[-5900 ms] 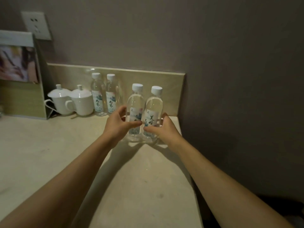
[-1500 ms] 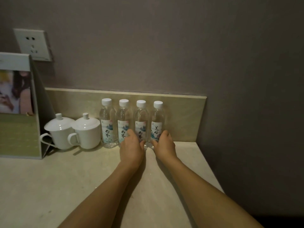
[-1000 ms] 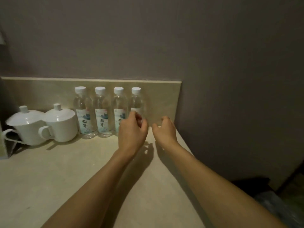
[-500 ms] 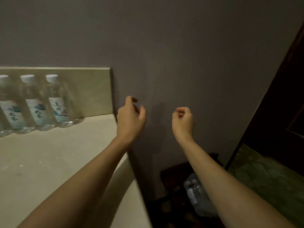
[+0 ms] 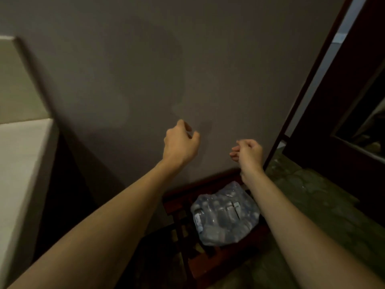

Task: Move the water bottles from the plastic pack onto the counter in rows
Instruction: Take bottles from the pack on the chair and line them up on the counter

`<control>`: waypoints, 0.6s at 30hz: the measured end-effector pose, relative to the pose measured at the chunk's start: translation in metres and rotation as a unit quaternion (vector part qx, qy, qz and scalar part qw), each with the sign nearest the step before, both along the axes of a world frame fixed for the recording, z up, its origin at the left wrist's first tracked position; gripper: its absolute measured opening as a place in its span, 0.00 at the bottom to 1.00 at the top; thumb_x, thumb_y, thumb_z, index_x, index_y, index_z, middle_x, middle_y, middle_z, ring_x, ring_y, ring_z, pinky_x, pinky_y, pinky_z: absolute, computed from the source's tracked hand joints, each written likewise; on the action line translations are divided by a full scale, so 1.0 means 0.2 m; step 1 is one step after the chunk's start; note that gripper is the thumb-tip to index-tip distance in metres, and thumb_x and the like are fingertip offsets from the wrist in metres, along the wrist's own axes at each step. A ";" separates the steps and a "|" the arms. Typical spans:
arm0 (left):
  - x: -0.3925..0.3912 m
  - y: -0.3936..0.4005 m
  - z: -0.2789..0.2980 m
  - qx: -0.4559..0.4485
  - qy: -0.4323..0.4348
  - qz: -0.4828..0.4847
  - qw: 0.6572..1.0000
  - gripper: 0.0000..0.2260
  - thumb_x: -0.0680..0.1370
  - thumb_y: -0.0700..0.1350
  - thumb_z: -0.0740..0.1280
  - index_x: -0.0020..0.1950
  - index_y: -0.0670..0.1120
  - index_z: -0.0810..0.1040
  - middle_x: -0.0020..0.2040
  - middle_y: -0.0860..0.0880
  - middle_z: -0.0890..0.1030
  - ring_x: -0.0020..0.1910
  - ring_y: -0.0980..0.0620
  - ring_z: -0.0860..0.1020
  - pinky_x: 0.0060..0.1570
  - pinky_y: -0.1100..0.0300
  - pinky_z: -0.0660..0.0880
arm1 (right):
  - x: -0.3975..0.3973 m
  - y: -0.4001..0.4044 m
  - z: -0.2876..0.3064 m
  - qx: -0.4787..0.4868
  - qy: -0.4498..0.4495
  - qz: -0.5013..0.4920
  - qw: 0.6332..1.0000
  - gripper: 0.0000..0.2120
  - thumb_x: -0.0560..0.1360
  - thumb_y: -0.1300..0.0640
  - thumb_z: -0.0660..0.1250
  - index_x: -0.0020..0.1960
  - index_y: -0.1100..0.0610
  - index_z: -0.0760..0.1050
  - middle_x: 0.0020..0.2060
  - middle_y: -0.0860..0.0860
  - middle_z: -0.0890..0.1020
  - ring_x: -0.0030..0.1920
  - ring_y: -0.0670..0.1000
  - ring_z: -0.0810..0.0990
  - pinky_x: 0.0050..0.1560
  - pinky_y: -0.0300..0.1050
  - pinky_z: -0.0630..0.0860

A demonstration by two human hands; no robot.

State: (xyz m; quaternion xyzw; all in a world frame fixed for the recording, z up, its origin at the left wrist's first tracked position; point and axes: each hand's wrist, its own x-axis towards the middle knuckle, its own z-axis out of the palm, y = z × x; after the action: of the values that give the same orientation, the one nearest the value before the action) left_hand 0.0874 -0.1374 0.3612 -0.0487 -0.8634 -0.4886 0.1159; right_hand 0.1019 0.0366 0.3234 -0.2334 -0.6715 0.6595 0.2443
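Both the left hand (image 5: pixel 180 142) and right hand (image 5: pixel 249 152) hang loosely curled, holding nothing, above the plastic pack (image 5: pixel 224 215) at 5 o'clock; tabletop (image 5: pixel 18 163) at 9 o'clock.

A plain grey wall (image 5: pixel 208 59) fills the far view. A dark wooden rack (image 5: pixel 208 263) stands low against it, green patterned floor (image 5: pixel 312 197) to its right.

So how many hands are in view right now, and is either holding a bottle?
2. The left hand is raised before the grey wall; the right hand is beside it, above the clear plastic pack of water bottles. Both are loosely curled, holding nothing.
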 end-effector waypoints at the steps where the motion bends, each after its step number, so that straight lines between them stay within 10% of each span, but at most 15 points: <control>1: -0.03 0.04 -0.06 -0.006 -0.017 -0.007 1.000 0.09 0.78 0.51 0.65 0.52 0.46 0.75 0.43 0.46 0.83 0.39 0.44 0.84 0.44 0.46 0.83 | -0.02 0.05 -0.08 -0.004 -0.020 0.004 1.000 0.10 0.79 0.61 0.60 0.39 0.55 0.72 0.30 0.52 0.77 0.26 0.47 0.75 0.23 0.34 0.71; 18: -0.63 0.49 -1.45 -0.102 -0.358 -0.048 0.927 0.08 0.80 0.45 0.62 0.49 0.42 0.78 0.42 0.43 0.81 0.37 0.46 0.81 0.35 0.55 0.78 | -0.52 0.56 -1.27 0.005 -0.386 0.132 0.913 0.10 0.80 0.62 0.59 0.52 0.65 0.77 0.38 0.58 0.79 0.40 0.55 0.79 0.40 0.45 0.78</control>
State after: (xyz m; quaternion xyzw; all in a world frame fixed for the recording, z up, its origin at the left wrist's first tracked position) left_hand -0.0384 -0.0398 0.0718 0.0768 -0.8891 -0.3881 -0.2301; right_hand -0.0012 0.1479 0.0700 -0.3778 -0.7413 0.5410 -0.1228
